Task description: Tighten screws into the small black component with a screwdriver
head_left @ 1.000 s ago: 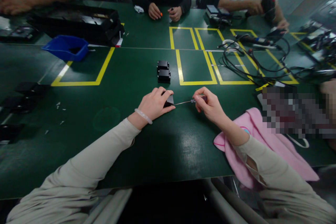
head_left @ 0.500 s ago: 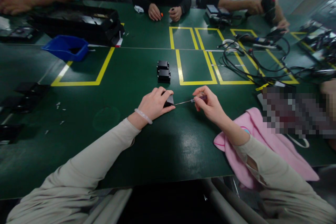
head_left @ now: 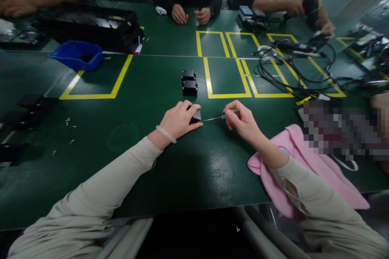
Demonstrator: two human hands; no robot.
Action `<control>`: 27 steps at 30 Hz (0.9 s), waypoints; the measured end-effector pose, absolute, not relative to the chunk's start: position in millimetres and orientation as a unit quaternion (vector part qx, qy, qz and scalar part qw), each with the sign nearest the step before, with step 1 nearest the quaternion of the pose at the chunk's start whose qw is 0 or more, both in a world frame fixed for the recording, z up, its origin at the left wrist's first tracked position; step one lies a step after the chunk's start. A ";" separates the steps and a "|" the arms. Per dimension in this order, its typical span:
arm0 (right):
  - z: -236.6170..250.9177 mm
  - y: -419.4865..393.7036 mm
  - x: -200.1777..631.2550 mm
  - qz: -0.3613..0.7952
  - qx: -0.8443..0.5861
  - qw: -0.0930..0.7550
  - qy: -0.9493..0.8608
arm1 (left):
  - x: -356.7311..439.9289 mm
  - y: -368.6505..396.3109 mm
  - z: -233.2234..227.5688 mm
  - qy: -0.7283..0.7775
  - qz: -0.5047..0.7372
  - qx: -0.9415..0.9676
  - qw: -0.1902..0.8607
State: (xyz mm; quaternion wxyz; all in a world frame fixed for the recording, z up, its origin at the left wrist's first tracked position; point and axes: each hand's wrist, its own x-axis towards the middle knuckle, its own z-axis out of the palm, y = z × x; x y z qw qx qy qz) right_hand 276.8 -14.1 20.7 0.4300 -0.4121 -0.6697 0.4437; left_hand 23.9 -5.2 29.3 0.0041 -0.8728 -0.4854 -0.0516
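Observation:
My left hand [head_left: 179,121] is wrapped round a small black box-shaped part [head_left: 196,116] and holds it on the green table. Between the fingers of my right hand [head_left: 241,118] is the handle of a screwdriver [head_left: 214,118]. Its thin metal shaft points left, with the tip at the right side of the black part, close to my left thumb. Whether the tip sits in a screw is too small to tell. Beyond my left hand stand two similar black parts [head_left: 190,85], one behind the other.
Several loose screws [head_left: 71,142] and more black parts [head_left: 22,115] lie to the left. A blue scoop-like bin [head_left: 77,56] stands by black trays [head_left: 91,26]. Black cables [head_left: 291,68] tangle at the right, near a pink cloth [head_left: 306,166]. Three people sit opposite.
My right fingers have shifted slightly on the screwdriver's handle. My left hand and the black part stay in place.

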 end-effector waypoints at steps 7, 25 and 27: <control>21.0 -14.1 276.3 0.435 -0.402 0.451 -0.667 | 24.3 -5.3 29.7 -0.488 -0.055 -0.871 0.002; 20.5 -14.4 277.4 0.424 -0.413 0.438 -0.676 | 24.1 -5.2 28.9 -0.485 -0.056 -0.872 0.009; 20.3 -14.3 277.0 0.428 -0.406 0.447 -0.672 | 24.0 -5.3 28.6 -0.485 -0.057 -0.872 0.010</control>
